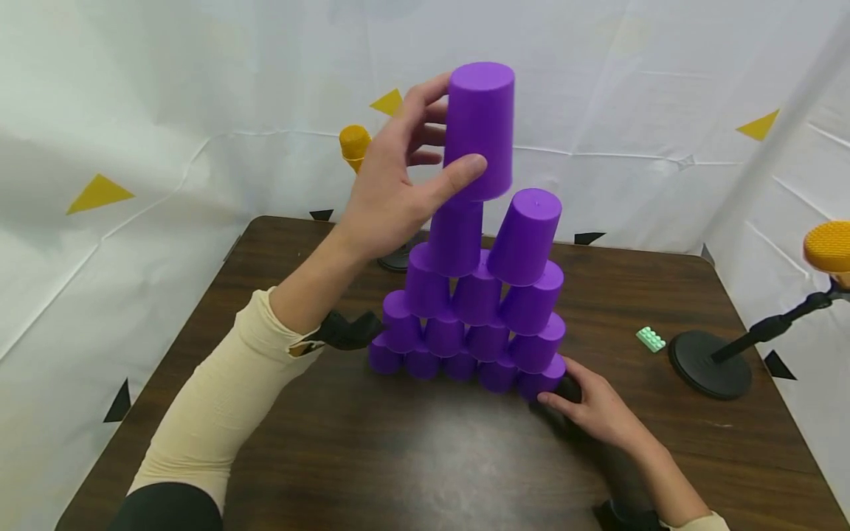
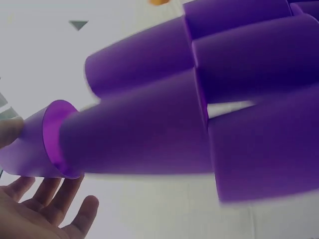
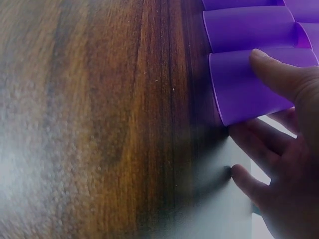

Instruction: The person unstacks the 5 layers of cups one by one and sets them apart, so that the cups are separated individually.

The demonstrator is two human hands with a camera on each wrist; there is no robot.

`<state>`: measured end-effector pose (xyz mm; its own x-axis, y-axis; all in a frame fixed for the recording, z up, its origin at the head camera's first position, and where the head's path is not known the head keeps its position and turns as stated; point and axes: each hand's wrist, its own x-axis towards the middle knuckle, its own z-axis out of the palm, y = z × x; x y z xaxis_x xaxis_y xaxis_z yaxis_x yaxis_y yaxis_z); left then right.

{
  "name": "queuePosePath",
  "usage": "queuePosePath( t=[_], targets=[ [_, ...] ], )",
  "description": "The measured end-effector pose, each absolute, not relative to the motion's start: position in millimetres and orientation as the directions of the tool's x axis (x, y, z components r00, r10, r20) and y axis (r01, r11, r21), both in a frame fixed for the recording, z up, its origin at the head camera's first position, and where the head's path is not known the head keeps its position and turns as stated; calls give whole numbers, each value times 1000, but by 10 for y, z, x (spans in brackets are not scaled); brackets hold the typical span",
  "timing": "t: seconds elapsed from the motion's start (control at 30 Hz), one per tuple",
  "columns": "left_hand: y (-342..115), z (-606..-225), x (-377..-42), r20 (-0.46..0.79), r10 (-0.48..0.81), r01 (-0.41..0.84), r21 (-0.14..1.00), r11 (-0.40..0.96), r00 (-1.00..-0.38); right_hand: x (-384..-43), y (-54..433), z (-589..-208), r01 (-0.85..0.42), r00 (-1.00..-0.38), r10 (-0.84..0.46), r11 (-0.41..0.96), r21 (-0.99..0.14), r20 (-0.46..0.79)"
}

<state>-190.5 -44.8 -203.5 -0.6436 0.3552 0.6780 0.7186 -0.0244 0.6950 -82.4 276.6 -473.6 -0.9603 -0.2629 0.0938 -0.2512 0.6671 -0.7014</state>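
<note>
My left hand holds an upside-down purple cup between thumb and fingers, above a stack of similar cups. In the left wrist view, the held cup's open mouth faces the base of the upper left cup; whether they touch I cannot tell. Two cups side by side form the stack's upper row, the right one leaning somewhat in view. Wider rows of inverted cups stand below. Low on the right, my right hand grips the bottom row's end cup, its thumb on the near side.
The stack stands on a dark wooden table. To its right lie a light green toy brick and a black round stand base bearing an orange-topped piece. Another orange-topped piece rises behind my left hand. White sheeting hangs behind.
</note>
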Motion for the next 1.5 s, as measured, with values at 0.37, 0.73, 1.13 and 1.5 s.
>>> queuePosePath(
  t=[0.37, 0.73, 1.13, 1.5],
  targets=[
    [-1498, -2480, -1909, 616, 25, 616, 788, -6, -787, -835, 2762, -4741, -248, -960, -266, 666, -704, 86],
    [-2646, -3728, -2211, 191, -381, 136, 977, 167, -905, -904, 2769, -4695, -239, -960, -273, 670, -703, 66],
    [-3248, -4538, -2462, 22, -586, -246, 894, 374, -810, -853, 2775, -4768, -238, -960, -273, 671, -702, 65],
    [-3399, -4764, -2544, 19, -611, -284, 874, 395, -791, -849, 2778, -4781, -230, -962, -264, 666, -710, 63]
  ],
)
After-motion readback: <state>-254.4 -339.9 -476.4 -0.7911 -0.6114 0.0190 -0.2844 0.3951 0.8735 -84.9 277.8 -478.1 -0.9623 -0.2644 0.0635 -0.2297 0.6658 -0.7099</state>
